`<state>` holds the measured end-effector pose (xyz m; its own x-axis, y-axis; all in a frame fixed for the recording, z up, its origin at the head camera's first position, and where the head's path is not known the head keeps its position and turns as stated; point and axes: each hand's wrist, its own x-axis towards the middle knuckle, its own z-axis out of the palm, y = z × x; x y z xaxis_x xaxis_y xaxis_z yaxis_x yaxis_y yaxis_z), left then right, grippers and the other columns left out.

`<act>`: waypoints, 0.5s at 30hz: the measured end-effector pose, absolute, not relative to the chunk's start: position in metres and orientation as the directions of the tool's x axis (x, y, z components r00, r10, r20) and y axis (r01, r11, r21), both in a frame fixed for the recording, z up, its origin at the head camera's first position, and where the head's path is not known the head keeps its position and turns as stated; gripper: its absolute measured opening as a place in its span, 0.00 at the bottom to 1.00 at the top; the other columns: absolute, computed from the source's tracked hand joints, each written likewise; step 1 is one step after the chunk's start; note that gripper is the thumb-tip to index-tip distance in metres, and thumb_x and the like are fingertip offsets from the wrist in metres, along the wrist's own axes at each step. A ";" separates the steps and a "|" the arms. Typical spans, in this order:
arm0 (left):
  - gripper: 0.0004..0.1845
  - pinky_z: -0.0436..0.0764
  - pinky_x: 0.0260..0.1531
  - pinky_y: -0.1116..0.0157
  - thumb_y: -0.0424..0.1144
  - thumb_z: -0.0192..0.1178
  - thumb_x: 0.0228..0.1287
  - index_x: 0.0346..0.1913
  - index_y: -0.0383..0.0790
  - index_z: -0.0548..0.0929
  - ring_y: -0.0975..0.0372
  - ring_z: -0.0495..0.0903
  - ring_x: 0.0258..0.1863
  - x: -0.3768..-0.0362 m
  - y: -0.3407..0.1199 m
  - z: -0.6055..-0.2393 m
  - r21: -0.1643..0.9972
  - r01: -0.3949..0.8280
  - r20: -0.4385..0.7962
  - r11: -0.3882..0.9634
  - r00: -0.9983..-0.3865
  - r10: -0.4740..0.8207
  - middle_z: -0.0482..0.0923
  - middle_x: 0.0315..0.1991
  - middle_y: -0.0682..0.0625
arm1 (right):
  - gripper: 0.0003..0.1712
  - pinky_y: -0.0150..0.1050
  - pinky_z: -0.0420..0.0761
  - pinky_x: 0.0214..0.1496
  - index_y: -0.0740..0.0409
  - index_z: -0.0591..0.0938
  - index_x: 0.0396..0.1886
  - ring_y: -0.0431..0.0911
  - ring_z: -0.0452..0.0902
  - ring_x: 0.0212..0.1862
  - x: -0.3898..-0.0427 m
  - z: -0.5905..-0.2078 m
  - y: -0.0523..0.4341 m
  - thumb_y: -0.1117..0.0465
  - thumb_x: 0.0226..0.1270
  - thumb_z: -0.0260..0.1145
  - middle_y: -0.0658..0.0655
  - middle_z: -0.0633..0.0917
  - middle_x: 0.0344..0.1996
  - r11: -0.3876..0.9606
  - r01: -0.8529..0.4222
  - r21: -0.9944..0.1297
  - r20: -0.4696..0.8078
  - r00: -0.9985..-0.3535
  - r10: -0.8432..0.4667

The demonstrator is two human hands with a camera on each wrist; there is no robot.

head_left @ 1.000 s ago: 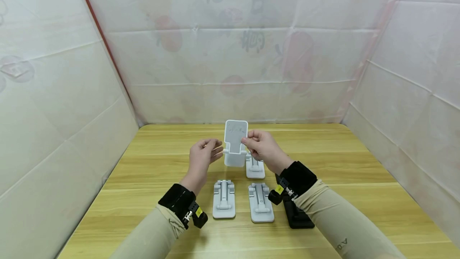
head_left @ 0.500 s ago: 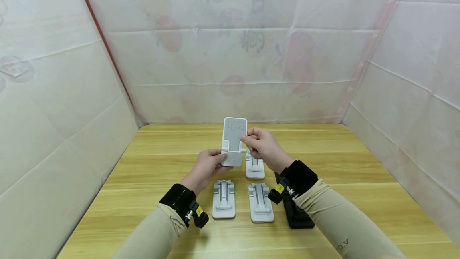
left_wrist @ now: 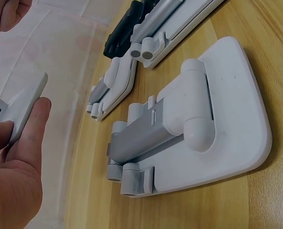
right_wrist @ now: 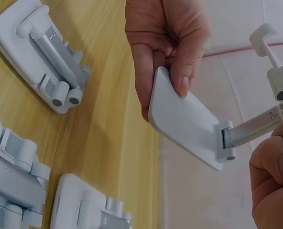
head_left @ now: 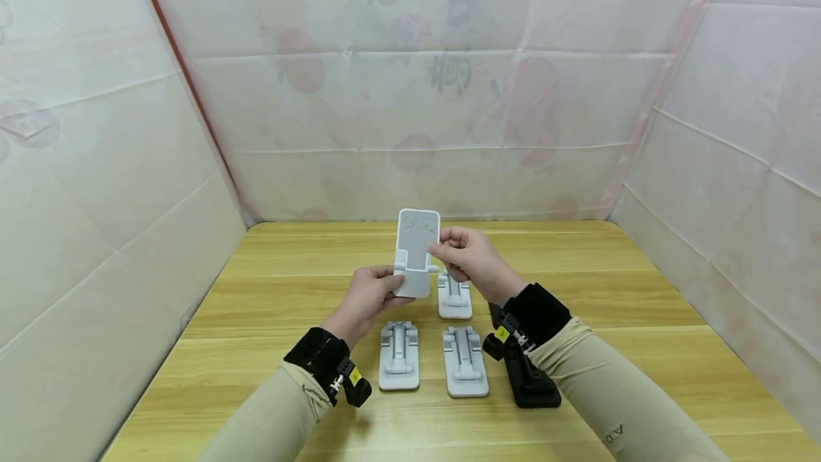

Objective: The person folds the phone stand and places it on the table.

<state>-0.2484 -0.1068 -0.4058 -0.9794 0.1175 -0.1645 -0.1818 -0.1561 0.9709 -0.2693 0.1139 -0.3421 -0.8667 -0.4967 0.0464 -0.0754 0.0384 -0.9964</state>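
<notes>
Both hands hold a white folding phone stand [head_left: 418, 234] above the table, its grey-padded face toward the head camera. My left hand [head_left: 367, 301] pinches the lower end, which the right wrist view shows as the flat base plate [right_wrist: 184, 124] between thumb and fingers. My right hand [head_left: 471, 262] grips the stand's right side. In the right wrist view, the silver post [right_wrist: 256, 129] is swung out from the plate, and my right hand's fingers [right_wrist: 275, 162] are at its far end. Part of that grip is hidden.
On the wooden table [head_left: 288, 376] lie three folded white phone stands: a front-left one [head_left: 399, 355], a front-right one [head_left: 465, 362] and a farther one [head_left: 455, 298]. A black stand [head_left: 534, 383] lies partly under my right forearm. Pale sheeting [head_left: 410, 105] walls the back and sides.
My left hand, earlier apart from the phone stand with fingers extended, has moved down and taken hold of its lower end. The stand shifted slightly left; my right hand stayed nearly still.
</notes>
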 end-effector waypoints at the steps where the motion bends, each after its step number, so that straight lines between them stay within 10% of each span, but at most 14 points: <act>1: 0.19 0.89 0.49 0.59 0.28 0.55 0.75 0.64 0.22 0.76 0.42 0.83 0.56 -0.248 -0.107 -0.406 0.972 -0.182 -0.165 -0.152 -0.980 0.115 0.77 0.59 0.27 | 0.20 0.39 0.58 0.27 0.63 0.74 0.59 0.45 0.54 0.23 -0.269 -0.342 0.114 0.55 0.78 0.63 0.52 0.66 0.23 0.049 -0.083 -0.995 0.048 -0.866 -0.499; 15: 0.20 0.89 0.50 0.59 0.29 0.55 0.76 0.66 0.23 0.74 0.42 0.83 0.55 -0.247 -0.111 -0.403 0.978 -0.177 -0.164 -0.109 -0.980 0.115 0.78 0.59 0.27 | 0.08 0.37 0.64 0.27 0.61 0.73 0.48 0.45 0.60 0.24 -0.268 -0.342 0.110 0.61 0.80 0.60 0.53 0.70 0.26 0.168 -0.186 -0.968 0.087 -0.878 -0.470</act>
<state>-0.2467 -0.1107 -0.4031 -0.9797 0.1150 -0.1643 -0.1768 -0.1085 0.9782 -0.2676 0.1097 -0.3424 -0.8782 -0.4703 0.0872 -0.1862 0.1683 -0.9680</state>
